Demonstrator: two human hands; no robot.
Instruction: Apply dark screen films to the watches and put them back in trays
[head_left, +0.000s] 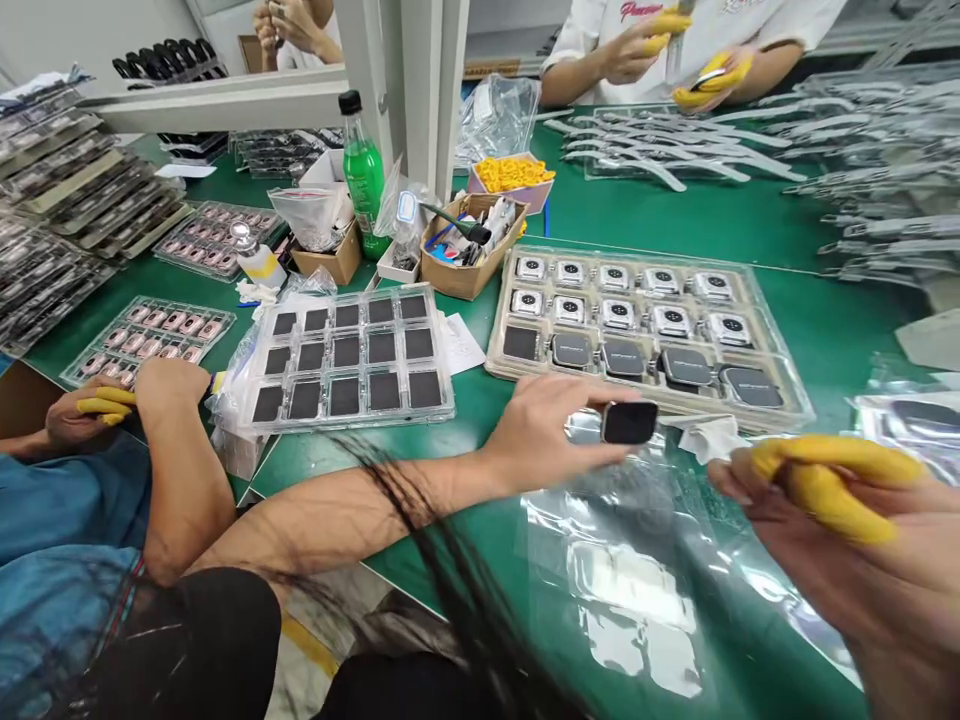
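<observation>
My left hand (551, 430) grips a watch case (630, 423) by its edges, the dark glossy screen turned toward me. At the right, my right hand (840, 510) wears yellow finger cots and has its fingers curled together; what they pinch, if anything, is hidden. A crumpled white tissue (709, 437) lies just beyond its fingertips. Behind both hands stands a clear-lidded tray (780, 350) with silver watch cases in two rows and mostly dark square covers in the front row. Clear plastic film (622, 590) lies on the green table (465, 540) below my left hand.
Left of centre is a tray of dark foam squares (345, 350). Behind it stand a green bottle (364, 180), a cardboard box of tools (469, 245) and a box of yellow finger cots (514, 177). Co-workers sit at the left and across; stacked trays (56, 190) rise at left.
</observation>
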